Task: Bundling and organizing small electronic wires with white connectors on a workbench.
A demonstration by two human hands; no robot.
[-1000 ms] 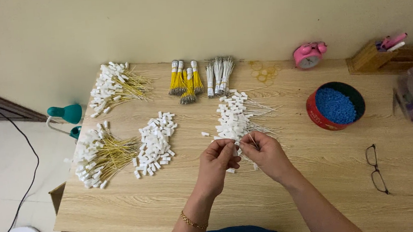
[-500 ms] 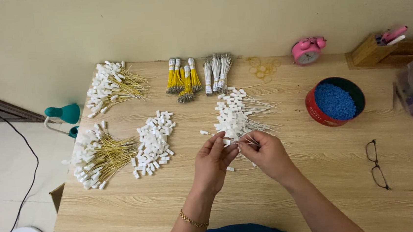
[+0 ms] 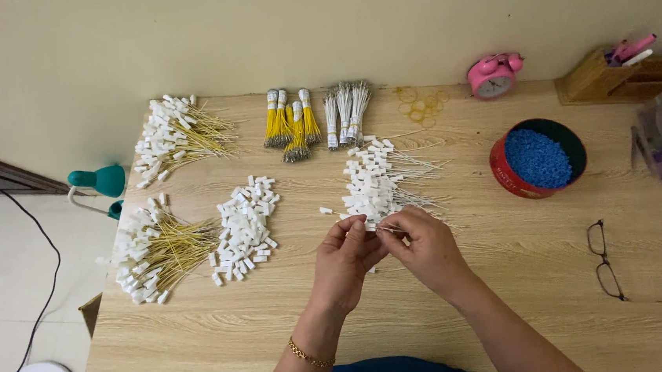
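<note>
My left hand (image 3: 344, 262) and my right hand (image 3: 427, 248) meet over the middle of the wooden table (image 3: 514, 305). Together they pinch a thin white wire with a small white plug on its end (image 3: 378, 228). Just beyond the fingertips lies a pile of white-wired plugs (image 3: 378, 178). A heap of loose white plugs (image 3: 244, 226) sits to the left of my left hand. A gold bracelet (image 3: 310, 358) circles my left wrist.
Two piles of yellow-wired plugs (image 3: 155, 251) (image 3: 173, 135) lie at the left. Bundled yellow wires (image 3: 288, 122) and white wires (image 3: 345, 114) rest at the back. A red tin of blue beads (image 3: 537, 158), pink clock (image 3: 494, 75), wooden pen holder (image 3: 613, 73), rubber bands (image 3: 417, 104) and glasses (image 3: 617, 266) are on the right.
Both hands stayed at the near edge of the white-wired pile, with the fingers shifting slightly as they work on the wire and plug.
</note>
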